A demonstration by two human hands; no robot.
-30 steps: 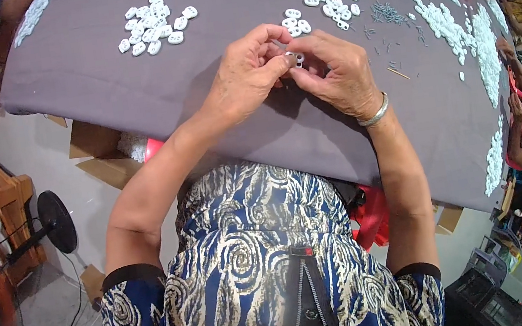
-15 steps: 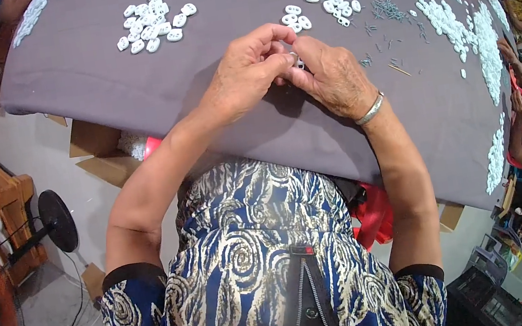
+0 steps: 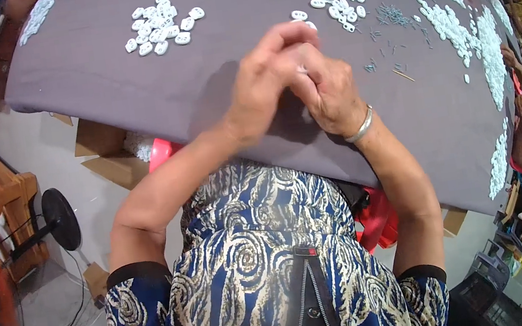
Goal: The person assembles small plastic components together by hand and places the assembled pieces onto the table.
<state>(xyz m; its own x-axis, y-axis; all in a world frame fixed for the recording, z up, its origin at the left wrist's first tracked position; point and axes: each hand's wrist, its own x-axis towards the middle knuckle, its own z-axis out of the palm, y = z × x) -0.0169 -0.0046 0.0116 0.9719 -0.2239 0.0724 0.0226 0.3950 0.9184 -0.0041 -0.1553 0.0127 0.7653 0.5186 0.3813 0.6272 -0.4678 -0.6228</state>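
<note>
Here left hand (image 3: 263, 88) and right hand (image 3: 329, 88) pinch a small white piece (image 3: 301, 69).

Your left hand (image 3: 261, 89) and right hand (image 3: 329, 88) meet fingertip to fingertip over the grey cloth-covered table (image 3: 129, 95), near scattered small white plastic pieces (image 3: 161, 29).

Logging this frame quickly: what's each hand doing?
Left hand: fingers curled shut, pressed against the right; contents hidden.
Right hand: fingers bent closed, contents hidden.

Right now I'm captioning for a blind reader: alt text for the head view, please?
Two hands, left hand and right hand, meet fingertip to fingertip over a grey cloth table, scattered with small white parts and thin pins.
</note>
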